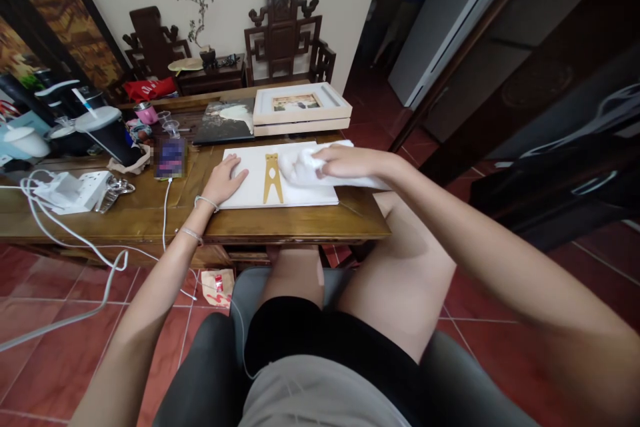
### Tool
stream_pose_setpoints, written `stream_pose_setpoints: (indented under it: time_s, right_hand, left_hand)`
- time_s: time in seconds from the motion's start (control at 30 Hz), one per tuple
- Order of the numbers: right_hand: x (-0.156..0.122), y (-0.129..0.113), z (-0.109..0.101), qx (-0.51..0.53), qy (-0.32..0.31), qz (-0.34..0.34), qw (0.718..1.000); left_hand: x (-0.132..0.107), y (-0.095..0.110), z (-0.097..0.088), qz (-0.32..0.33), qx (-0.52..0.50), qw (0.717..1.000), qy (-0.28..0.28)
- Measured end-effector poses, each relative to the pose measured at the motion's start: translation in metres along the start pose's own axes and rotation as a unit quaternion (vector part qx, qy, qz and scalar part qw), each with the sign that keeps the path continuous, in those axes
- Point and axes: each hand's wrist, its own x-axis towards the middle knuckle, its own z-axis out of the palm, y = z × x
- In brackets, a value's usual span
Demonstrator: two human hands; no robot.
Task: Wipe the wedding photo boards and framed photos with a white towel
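Note:
A white flat board (250, 190) lies on the wooden table (150, 213), with a gold stand-shaped piece (273, 178) on its middle. My left hand (225, 179) rests flat on the board's left edge, fingers spread. On the right end of the board lies a white cloth (300, 167), which my right hand (343, 161) presses down, fingers curled over it.
Behind the board stand a white picture frame (300, 107) and a dark print (225, 121). A phone (170, 157) with a cable, a power strip (80, 188), cups and clutter fill the table's left. Carved chairs (283, 33) stand at the wall. My knees are under the table edge.

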Motion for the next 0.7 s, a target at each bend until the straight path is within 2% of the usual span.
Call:
stream_pose_setpoints:
  time_s: [0.17, 0.3, 0.4, 0.5, 0.6, 0.7]
  right_hand:
    - [0.059, 0.023, -0.007, -0.011, 0.060, 0.059, 0.996]
    - [0.071, 0.026, -0.004, -0.030, 0.075, 0.068, 0.994]
    - [0.055, 0.018, 0.004, -0.043, 0.068, 0.050, 0.995]
    - [0.018, 0.005, 0.010, -0.042, 0.032, 0.002, 0.999]
    - [-0.022, -0.006, 0.010, -0.007, -0.021, -0.048, 0.999]
    - [-0.042, -0.008, 0.005, 0.041, -0.052, -0.047, 0.997]
  left_hand:
    - [0.000, 0.000, -0.001, 0.000, -0.001, 1.000, 0.000]
    - [-0.001, 0.000, -0.002, 0.001, -0.004, 1.000, -0.002]
    - [-0.001, 0.000, -0.002, 0.005, -0.007, 1.000, 0.001]
    - [0.000, 0.000, 0.000, 0.007, -0.004, 1.000, 0.003]
    - [0.000, 0.000, 0.001, 0.006, 0.001, 1.000, 0.002]
    - [0.000, 0.000, 0.001, 0.004, -0.001, 1.000, 0.002]
